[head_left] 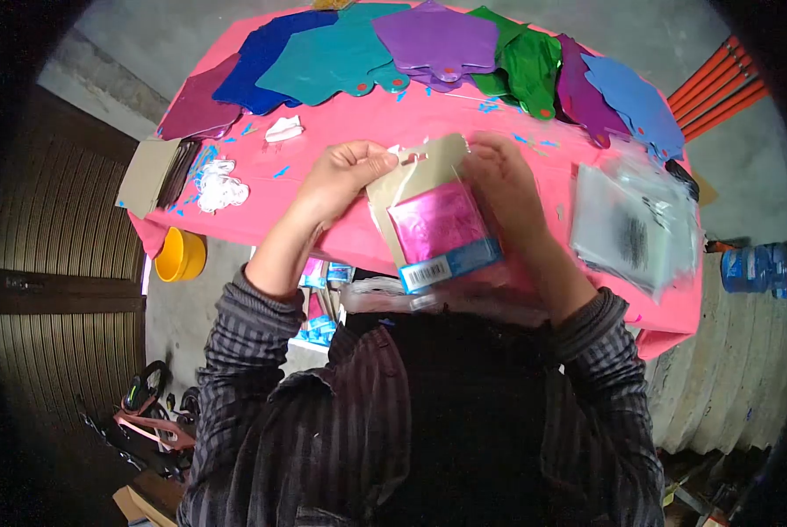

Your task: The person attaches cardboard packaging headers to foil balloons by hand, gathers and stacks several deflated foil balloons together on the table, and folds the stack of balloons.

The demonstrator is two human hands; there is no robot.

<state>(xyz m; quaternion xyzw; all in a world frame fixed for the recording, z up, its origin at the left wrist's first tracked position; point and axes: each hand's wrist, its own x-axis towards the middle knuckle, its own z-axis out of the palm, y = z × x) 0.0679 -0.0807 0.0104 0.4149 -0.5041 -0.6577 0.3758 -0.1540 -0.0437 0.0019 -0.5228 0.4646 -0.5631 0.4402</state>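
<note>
A tan card with a folded shiny pink foil piece and a blue barcode strip is held up, tilted, over the table's near edge. My left hand pinches its upper left corner between thumb and fingers. At its upper right side is my right hand, fingers bent and partly blurred; whether they grip the card's edge is hard to make out. Clear plastic seems to surround the card.
Foil shapes in several colours line the far side of the pink table. Tan cards and white scraps lie left, clear plastic bags right. A yellow bucket stands on the floor.
</note>
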